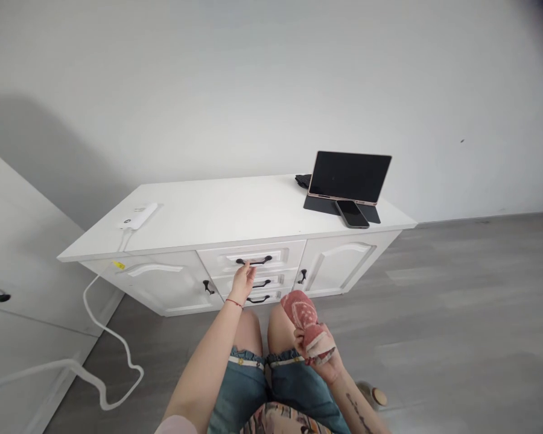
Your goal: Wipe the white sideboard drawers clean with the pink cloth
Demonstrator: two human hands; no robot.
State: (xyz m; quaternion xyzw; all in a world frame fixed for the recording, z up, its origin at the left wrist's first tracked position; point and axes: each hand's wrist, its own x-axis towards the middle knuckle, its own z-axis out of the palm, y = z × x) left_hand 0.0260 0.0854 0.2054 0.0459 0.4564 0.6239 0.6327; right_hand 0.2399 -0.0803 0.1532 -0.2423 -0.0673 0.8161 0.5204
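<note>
My left hand (243, 280) reaches forward to the cabinet's top drawer (217, 257), with its fingers closed on the black drawer handle (263, 261). That drawer looks closed or nearly so. Bunched up in my right hand (330, 366) is a red cloth (301, 308) with a pale pattern and a whitish edge. The fingers wrap round its middle, above my knee. Two lower drawers with black handles (259, 299) sit beneath, partly hidden by my left hand.
On the white cabinet top (226, 211) stand a tablet-like screen (349, 176), a phone (352, 214), a black item (302, 180) and a white power strip (138, 218). Its white cable (117, 337) hangs to the left. A bottle-like object with a round lid (379, 396) stands behind my right forearm.
</note>
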